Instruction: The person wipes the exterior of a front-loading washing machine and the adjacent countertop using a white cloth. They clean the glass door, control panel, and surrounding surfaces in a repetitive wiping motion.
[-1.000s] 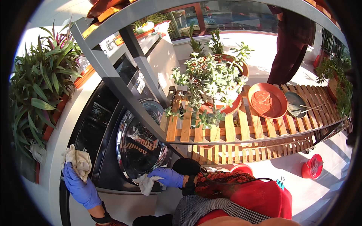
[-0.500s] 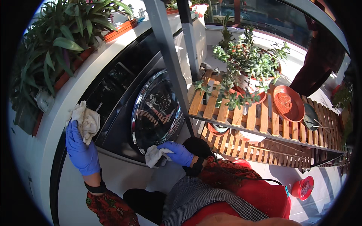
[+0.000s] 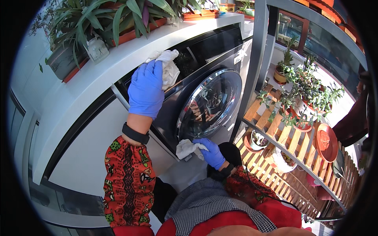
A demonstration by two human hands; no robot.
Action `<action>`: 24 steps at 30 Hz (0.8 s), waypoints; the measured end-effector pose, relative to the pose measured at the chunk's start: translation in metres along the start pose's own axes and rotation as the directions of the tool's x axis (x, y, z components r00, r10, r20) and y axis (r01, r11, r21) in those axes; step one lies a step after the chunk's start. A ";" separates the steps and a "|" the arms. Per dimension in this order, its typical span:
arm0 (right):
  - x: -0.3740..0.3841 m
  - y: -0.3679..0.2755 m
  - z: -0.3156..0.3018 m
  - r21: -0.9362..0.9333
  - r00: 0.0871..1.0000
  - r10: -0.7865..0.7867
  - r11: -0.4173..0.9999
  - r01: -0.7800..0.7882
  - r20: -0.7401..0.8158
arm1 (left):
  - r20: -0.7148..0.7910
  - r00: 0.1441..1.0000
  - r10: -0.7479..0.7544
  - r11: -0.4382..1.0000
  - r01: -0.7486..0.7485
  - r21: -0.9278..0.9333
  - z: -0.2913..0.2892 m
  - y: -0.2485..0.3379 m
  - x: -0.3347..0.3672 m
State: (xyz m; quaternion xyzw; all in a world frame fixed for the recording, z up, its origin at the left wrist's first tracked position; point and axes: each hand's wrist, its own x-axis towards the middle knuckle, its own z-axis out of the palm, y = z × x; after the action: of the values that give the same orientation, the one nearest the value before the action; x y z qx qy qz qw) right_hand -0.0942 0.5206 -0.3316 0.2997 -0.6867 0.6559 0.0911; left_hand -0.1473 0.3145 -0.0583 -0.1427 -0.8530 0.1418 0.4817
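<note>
My left hand, in a blue glove, presses a crumpled white cloth against the upper left of a dark front-loading washing machine, close under the white countertop. Lower down, my right hand, gloved in blue too, grips a second white cloth by the machine's bottom edge. Just above that cloth is the round glass door with its chrome ring, and it is closed. Part of each cloth is hidden behind the fingers.
Potted plants and a glass jar stand on the white countertop. To the right, a grey metal frame rises beside a slatted wooden shelf carrying succulents and a terracotta saucer. A white cabinet panel adjoins the machine.
The view has turned and shifted to the left, so the machine and shelf sit further right. Both hands keep their cloths; my left hand now lies against the machine's upper left.
</note>
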 end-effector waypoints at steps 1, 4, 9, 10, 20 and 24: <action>-0.001 0.001 -0.001 -0.012 1.000 -0.008 1.000 0.008 0.004 | 0.023 0.999 -0.024 0.999 0.025 -0.040 -0.008 -0.006 -0.008; -0.004 0.004 -0.010 -0.023 1.000 0.007 1.000 -0.007 0.003 | 0.052 0.995 -0.090 0.994 0.093 -0.055 -0.036 -0.022 -0.037; 0.000 0.007 -0.019 0.029 0.998 0.058 0.998 -0.058 0.009 | 0.013 0.978 -0.206 0.978 0.206 -0.032 -0.044 -0.025 -0.053; 0.001 0.007 -0.019 0.025 0.999 0.040 0.999 -0.040 0.011 | 0.016 0.977 -0.215 0.976 0.215 -0.022 -0.041 -0.022 -0.053; -0.001 0.007 -0.021 0.033 0.992 0.117 0.992 -0.118 0.043 | 0.005 0.899 -0.437 0.888 0.433 -0.153 -0.044 -0.032 -0.071; 0.000 0.007 -0.019 0.011 0.993 0.100 0.995 -0.101 0.055 | -0.098 0.965 -0.243 0.967 0.249 0.052 -0.040 -0.033 -0.073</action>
State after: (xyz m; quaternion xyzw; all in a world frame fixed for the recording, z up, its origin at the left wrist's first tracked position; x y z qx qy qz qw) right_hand -0.1030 0.5382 -0.3350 0.2831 -0.6986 0.6560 0.0373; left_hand -0.0805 0.2607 -0.0831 -0.0266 -0.8362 0.1016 0.5383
